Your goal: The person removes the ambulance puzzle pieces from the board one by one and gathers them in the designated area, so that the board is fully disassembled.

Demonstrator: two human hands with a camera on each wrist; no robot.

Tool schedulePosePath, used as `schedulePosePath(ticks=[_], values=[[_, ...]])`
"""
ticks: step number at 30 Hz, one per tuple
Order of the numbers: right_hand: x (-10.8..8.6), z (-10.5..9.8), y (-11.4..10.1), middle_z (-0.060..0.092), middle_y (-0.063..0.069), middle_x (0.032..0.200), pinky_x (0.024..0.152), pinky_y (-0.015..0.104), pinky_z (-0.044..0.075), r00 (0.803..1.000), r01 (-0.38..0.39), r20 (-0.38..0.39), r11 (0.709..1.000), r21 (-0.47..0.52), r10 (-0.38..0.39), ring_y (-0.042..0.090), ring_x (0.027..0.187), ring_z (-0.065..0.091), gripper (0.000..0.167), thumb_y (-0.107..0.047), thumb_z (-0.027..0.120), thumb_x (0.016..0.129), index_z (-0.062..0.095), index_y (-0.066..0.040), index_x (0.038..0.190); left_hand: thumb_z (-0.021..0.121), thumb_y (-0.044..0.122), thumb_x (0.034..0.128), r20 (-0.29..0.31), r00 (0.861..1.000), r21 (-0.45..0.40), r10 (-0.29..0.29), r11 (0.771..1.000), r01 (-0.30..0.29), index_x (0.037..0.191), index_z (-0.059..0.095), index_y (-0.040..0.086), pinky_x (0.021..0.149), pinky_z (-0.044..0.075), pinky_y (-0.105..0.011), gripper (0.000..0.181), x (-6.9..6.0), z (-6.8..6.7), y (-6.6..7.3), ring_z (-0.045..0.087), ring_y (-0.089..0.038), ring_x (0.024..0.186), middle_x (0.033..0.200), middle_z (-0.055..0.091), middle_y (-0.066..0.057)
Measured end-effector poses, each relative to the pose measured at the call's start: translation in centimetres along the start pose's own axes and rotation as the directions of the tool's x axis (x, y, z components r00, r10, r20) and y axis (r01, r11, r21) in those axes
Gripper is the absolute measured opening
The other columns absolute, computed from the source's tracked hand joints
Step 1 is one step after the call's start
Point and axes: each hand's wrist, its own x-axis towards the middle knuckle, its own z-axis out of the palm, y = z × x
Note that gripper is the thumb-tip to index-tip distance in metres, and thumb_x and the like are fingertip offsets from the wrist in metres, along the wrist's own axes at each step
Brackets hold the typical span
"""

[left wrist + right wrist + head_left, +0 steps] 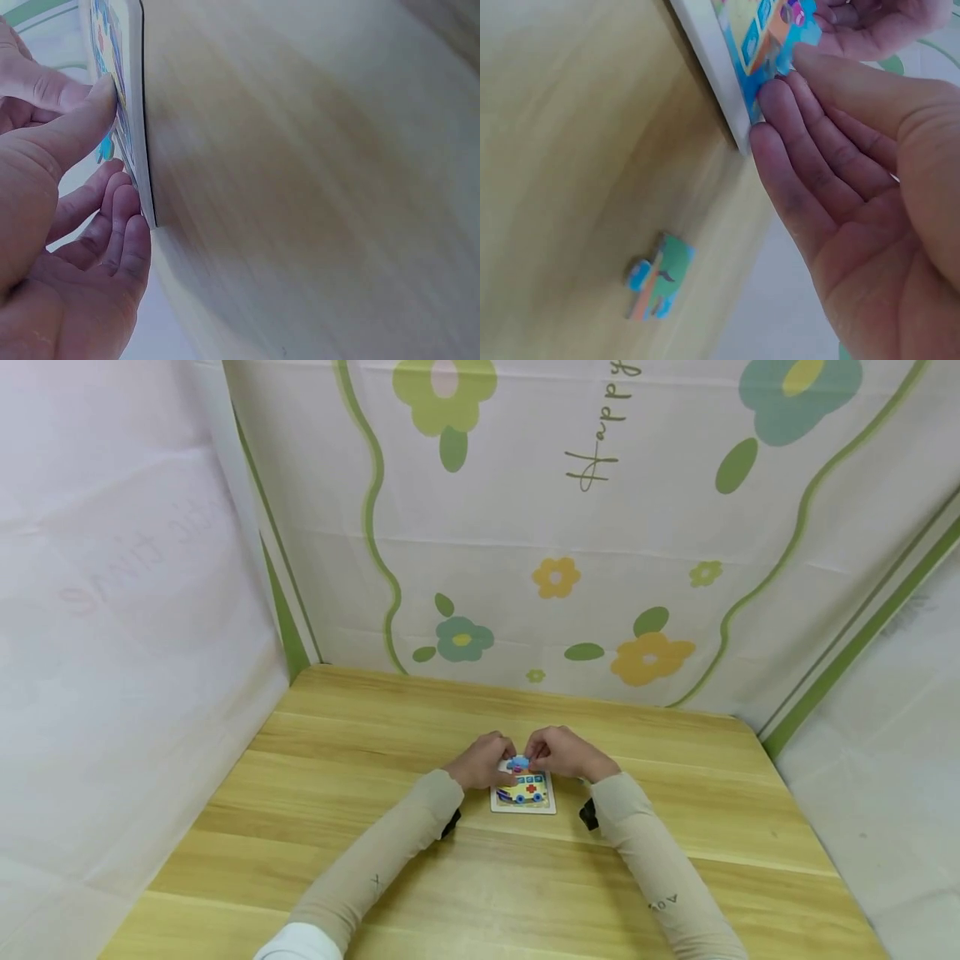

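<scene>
A small puzzle board (523,808) with a yellow ambulance picture lies on the table in the head view. My left hand (483,763) grips its left side, the thumb on the picture and the other fingers bent along the far edge, as the left wrist view shows around the board (137,90). My right hand (568,753) is at the far right corner, pinching a blue piece (517,763) between thumb and index finger. That blue piece (786,58) is raised and tilted over the board's far part; its lower edge is partly hidden by fingers.
A loose piece (664,277), green, orange and blue, lies on the wooden table (577,225) beside the board in the right wrist view. White flower-printed cloth (510,543) hangs behind the table's far edge, with more cloth at both sides.
</scene>
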Motion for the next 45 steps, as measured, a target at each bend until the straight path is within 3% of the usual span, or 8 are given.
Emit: schedulePosePath(ticks=[15, 21, 26, 31, 45], values=[[0.0, 0.6, 0.4, 0.074, 0.001, 0.095, 0.08, 0.03, 0.056, 0.998, 0.022, -0.055, 1.0, 0.002, -0.022, 0.01, 0.085, 0.065, 0.005, -0.009, 0.07, 0.102, 0.076, -0.011, 0.102, 0.084, 0.024, 0.0928, 0.013, 0.999, -0.018, -0.044, 0.999, 0.044, 0.125, 0.068, 0.001, 0.094, 0.052, -0.033, 0.044, 0.0, 0.1, 0.0, 0.057, -0.017, 0.102, 0.117, 0.063, -0.008], [-0.4, 0.3, 1.1, 0.073, 0.001, 0.096, 0.08, 0.031, 0.056, 0.995, 0.05, -0.089, 0.999, 0.012, -0.049, 0.01, 0.087, 0.065, 0.008, -0.009, 0.068, 0.103, 0.074, -0.012, 0.102, 0.083, 0.026, 0.0935, 0.013, 0.999, -0.012, -0.041, 0.999, 0.042, 0.126, 0.068, 0.001, 0.095, 0.053, -0.033, 0.043, 0.2, 0.1, -0.1, 0.058, -0.018, 0.103, 0.118, 0.063, -0.008], [-1.1, -0.2, 1.9, 0.073, 0.0, 0.096, 0.079, 0.029, 0.054, 0.994, 0.029, -0.106, 0.999, 0.046, -0.024, 0.012, 0.087, 0.064, 0.007, -0.01, 0.068, 0.103, 0.074, -0.014, 0.102, 0.083, 0.026, 0.0934, 0.006, 0.999, -0.014, -0.034, 0.999, 0.034, 0.124, 0.068, 0.002, 0.094, 0.051, -0.032, 0.042, 0.2, 0.2, -0.1, 0.056, -0.017, 0.1, 0.115, 0.062, -0.008], [-2.5, -1.2, 2.9, 0.072, 0.001, 0.095, 0.078, 0.028, 0.054, 0.992, 0.019, -0.124, 0.998, 0.065, -0.011, 0.014, 0.086, 0.063, 0.006, -0.011, 0.069, 0.103, 0.074, -0.013, 0.101, 0.084, 0.025, 0.0926, -0.001, 1.0, -0.004, -0.021, 1.0, 0.021, 0.123, 0.068, 0.002, 0.094, 0.051, -0.031, 0.041, 0.1, 0.3, -0.2, 0.055, -0.015, 0.098, 0.113, 0.062, -0.007], [-8.9, -4.1, 8.0, 0.07, 0.001, 0.096, 0.08, 0.028, 0.052, 0.979, -0.046, -0.202, 0.998, -0.036, 0.038, 0.013, 0.089, 0.061, 0.006, -0.011, 0.067, 0.104, 0.073, -0.013, 0.102, 0.083, 0.026, 0.094, 0.004, 1.0, -0.006, -0.023, 1.0, 0.023, 0.127, 0.068, 0.001, 0.096, 0.051, -0.032, 0.044, -0.2, 0.1, 0.0, 0.054, -0.016, 0.1, 0.116, 0.062, -0.007]])
